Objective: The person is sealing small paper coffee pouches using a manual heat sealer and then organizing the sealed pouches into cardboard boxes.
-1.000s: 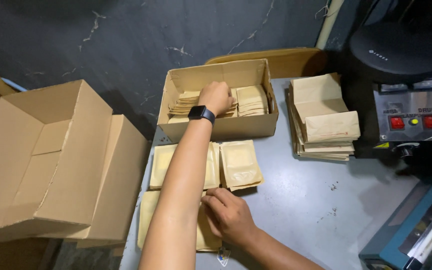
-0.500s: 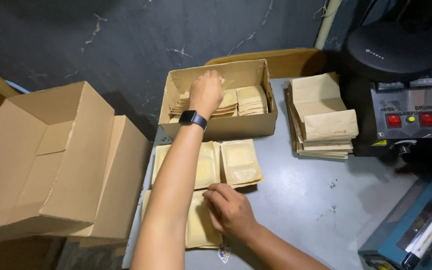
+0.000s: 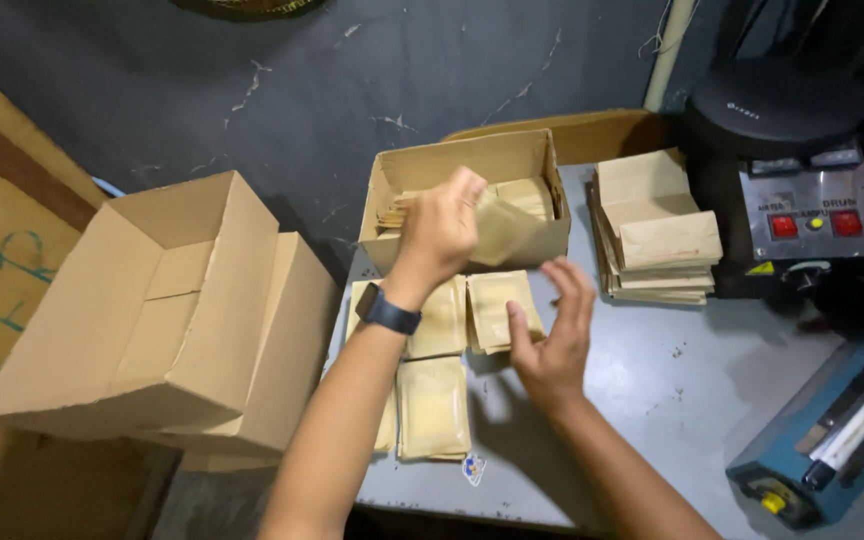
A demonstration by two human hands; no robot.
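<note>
My left hand [image 3: 442,225], which half a second ago reached into the small open carton [image 3: 467,165] at upper centre, is now lifted clear, fingers pinched on a flat kraft-paper pouch [image 3: 505,232] held just in front of the carton wall. My right hand [image 3: 552,335] has risen off the smooth, flat tan pouches [image 3: 432,405] lying on the grey table [image 3: 672,400] and hovers open, fingers spread, below the pouch.
</note>
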